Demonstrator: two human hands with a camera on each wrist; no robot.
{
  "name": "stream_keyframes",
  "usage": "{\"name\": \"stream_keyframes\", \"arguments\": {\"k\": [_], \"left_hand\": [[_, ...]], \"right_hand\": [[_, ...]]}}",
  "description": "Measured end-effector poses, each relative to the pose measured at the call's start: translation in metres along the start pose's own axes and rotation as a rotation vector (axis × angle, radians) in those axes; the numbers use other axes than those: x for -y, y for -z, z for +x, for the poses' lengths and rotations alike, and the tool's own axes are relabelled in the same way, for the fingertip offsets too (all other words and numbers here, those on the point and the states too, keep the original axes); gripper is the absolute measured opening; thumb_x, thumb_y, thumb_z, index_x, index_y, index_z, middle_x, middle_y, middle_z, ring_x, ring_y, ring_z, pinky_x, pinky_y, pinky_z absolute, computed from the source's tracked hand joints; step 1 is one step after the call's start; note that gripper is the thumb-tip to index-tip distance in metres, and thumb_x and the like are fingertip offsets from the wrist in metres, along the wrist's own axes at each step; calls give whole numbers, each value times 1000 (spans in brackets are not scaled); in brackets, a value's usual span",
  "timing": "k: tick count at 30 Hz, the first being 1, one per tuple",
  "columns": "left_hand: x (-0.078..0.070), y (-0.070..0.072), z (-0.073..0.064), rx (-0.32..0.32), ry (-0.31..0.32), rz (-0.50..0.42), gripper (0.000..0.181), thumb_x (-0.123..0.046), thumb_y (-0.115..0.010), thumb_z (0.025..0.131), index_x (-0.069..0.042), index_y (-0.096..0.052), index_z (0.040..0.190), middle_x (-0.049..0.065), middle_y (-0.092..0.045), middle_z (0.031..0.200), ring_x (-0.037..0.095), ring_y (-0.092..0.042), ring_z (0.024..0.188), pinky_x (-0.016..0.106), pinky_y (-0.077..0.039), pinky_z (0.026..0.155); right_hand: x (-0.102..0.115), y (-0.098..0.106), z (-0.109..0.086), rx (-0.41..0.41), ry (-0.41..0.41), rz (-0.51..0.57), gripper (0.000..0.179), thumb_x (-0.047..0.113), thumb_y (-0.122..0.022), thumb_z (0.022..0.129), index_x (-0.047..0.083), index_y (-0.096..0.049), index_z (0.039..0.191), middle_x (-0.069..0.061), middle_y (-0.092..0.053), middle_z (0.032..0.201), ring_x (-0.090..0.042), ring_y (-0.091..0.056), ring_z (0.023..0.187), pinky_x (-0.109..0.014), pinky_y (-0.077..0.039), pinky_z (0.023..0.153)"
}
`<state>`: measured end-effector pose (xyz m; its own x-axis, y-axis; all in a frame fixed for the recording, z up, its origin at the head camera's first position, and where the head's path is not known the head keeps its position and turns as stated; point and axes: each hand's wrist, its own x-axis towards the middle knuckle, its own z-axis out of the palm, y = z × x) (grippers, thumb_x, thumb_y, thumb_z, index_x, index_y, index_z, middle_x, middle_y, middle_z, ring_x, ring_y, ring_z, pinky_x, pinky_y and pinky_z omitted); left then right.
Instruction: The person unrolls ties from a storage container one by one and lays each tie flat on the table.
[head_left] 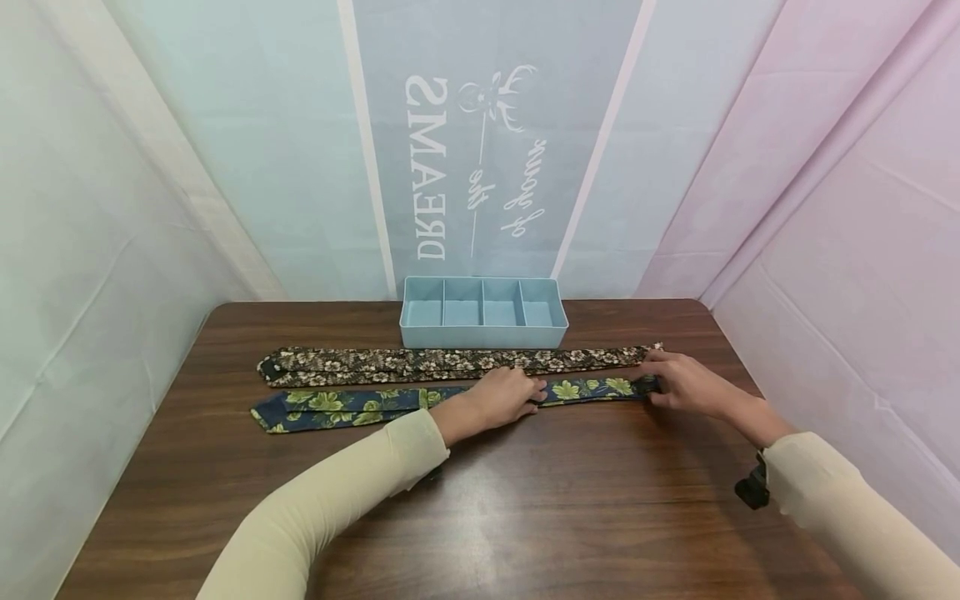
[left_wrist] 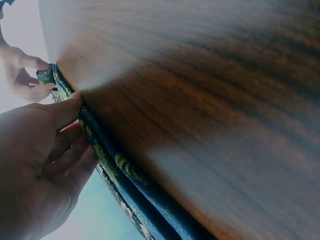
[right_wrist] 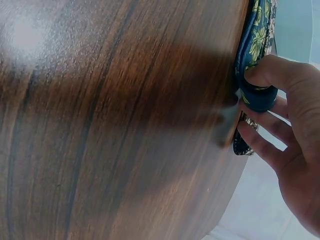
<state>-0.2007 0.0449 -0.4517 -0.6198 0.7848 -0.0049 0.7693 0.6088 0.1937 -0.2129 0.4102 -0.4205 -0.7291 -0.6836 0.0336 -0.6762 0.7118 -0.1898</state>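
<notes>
A navy necktie with yellow-green flowers (head_left: 326,410) lies folded lengthwise across the table, its pointed end to the left. At its right end, my right hand (head_left: 693,385) pinches the tie, and the fabric curls over under the thumb in the right wrist view (right_wrist: 259,97). Partway along, my left hand (head_left: 498,397) holds the same tie, thumb at the near edge and fingers at the far edge, as the left wrist view shows (left_wrist: 45,160). Just behind it, a dark necktie with cream flowers (head_left: 450,362) is stretched out nearly parallel.
Behind the ties stands a light blue box with several compartments (head_left: 483,337), close to the back edge of the brown wooden table (head_left: 525,517). Printed cloth (head_left: 300,150) hangs behind the table, with pale fabric walls at both sides.
</notes>
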Motion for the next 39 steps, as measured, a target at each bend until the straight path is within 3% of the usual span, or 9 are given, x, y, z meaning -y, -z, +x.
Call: {"name": "stream_keyframes", "arguments": {"k": [9, 16, 23, 26, 30, 33, 39], "left_hand": [[2, 0, 0, -12, -15, -12, 33, -31, -69, 105, -19, -72, 136, -2, -65, 143, 22, -71, 122, 32, -60, 98], [3, -1, 1, -14, -7, -27, 36, -32, -70, 105, -18, -71, 137, -9, -73, 131, 20, -74, 115, 30, -61, 95], [2, 0, 1, -3, 7, -32, 35, -33, -70, 105, -18, -72, 137, -9, -72, 131, 21, -73, 118, 31, -60, 97], [2, 0, 1, -5, 8, -29, 35, -33, -70, 104, -18, -72, 136, -9, -72, 131, 21, -73, 118, 31, -60, 97], [1, 0, 0, -5, 7, -29, 35, -33, -69, 105, -19, -72, 136, -9, -72, 131, 21, -72, 119, 32, -60, 98], [2, 0, 0, -7, 5, -35, 36, -33, -70, 104, -18, -72, 137, -10, -72, 130, 21, -72, 120, 32, -60, 99], [3, 0, 0, -21, -7, -37, 35, -32, -72, 103, -17, -73, 135, -9, -73, 130, 20, -73, 118, 30, -60, 98]], "right_hand": [[-6, -1, -2, -5, -17, 7, 38, -1, -85, 81, 8, -77, 117, -9, -71, 112, 5, -41, 60, -29, -44, 62], [-9, -3, -4, -5, -2, 20, 35, -2, -83, 83, 5, -78, 117, -15, -70, 115, 8, -40, 59, -28, -44, 61], [-12, -4, -6, 9, -66, 0, 34, 2, -85, 84, 10, -76, 115, -9, -74, 113, 4, -40, 60, -30, -45, 63], [-13, -4, -7, 6, -73, -2, 34, 2, -85, 84, 10, -76, 116, -9, -75, 114, -1, -54, 68, -34, -50, 65], [-14, -4, -9, -10, -75, 2, 36, 1, -85, 84, 9, -77, 118, -10, -76, 116, -19, -72, 90, -43, -59, 72], [-14, -4, -10, -12, -77, 9, 35, 1, -84, 85, 8, -78, 119, -11, -75, 116, -29, -74, 97, -49, -62, 77], [-15, -3, -11, -25, -91, 16, 32, 1, -84, 85, 8, -78, 116, -12, -75, 117, -33, -74, 101, -52, -62, 80]]}}
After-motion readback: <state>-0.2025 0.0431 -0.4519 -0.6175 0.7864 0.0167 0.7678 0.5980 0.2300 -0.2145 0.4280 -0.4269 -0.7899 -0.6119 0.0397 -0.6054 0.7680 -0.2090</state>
